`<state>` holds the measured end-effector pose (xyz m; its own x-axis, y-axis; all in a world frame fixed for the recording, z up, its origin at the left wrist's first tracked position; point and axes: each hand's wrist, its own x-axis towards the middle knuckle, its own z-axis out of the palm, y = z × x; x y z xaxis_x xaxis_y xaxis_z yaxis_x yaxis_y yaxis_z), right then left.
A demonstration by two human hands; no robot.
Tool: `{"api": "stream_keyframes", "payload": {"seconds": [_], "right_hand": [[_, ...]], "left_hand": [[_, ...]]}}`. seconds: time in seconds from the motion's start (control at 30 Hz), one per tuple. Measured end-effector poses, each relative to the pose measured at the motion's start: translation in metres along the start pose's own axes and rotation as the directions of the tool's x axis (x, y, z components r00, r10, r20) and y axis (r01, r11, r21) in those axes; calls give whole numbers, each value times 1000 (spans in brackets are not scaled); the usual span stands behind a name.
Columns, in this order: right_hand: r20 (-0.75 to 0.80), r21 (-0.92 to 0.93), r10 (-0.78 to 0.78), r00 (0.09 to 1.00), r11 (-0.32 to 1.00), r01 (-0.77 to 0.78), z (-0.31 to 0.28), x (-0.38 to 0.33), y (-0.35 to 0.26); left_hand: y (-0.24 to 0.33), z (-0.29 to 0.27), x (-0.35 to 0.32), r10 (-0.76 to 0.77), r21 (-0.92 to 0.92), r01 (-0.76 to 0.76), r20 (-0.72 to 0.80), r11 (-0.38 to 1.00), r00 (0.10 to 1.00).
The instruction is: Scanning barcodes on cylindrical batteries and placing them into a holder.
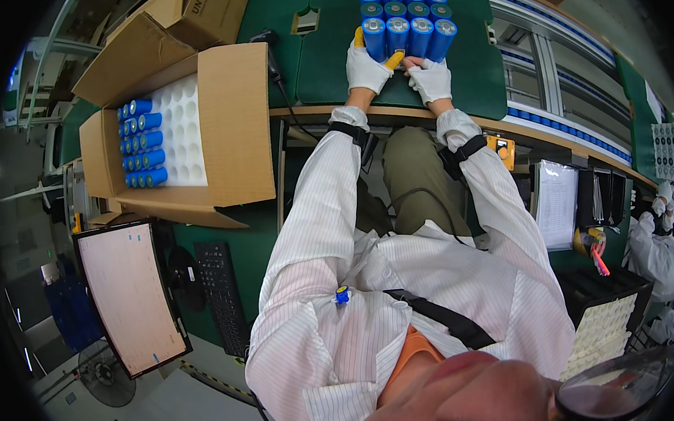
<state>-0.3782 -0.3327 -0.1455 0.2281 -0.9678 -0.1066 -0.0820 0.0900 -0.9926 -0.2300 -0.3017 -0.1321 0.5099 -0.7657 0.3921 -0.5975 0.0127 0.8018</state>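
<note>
One head cam, fisheye, looks steeply down over own chest at green bench [467, 71]; hands far, edges bent.

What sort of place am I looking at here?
Most likely a battery assembly or packing line in a factory. Gloved left hand and right hand grip blue cylindrical cells on a green workbench; a cardboard box holds more.

Glossy blue plastic-wrapped cells [407, 32] with bright metal caps, upper centre; matt green counter [328, 64]; white cloth gloves; rough brown cardboard box [231, 117], upper left.
</note>
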Motion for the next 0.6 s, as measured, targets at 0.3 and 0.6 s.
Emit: {"api": "stream_keyframes", "payload": {"seconds": [0.3,0.6], "right_hand": [[-38,13,-14,999,1000,14,4,2,8],[98,-659,-573,814,575,484,4,-5,-17]], "left_hand": [[-2,3,0,-6,-66,9,36,998,999],[-2,3,-4,21,-25,-20,15,999,1000]]}}
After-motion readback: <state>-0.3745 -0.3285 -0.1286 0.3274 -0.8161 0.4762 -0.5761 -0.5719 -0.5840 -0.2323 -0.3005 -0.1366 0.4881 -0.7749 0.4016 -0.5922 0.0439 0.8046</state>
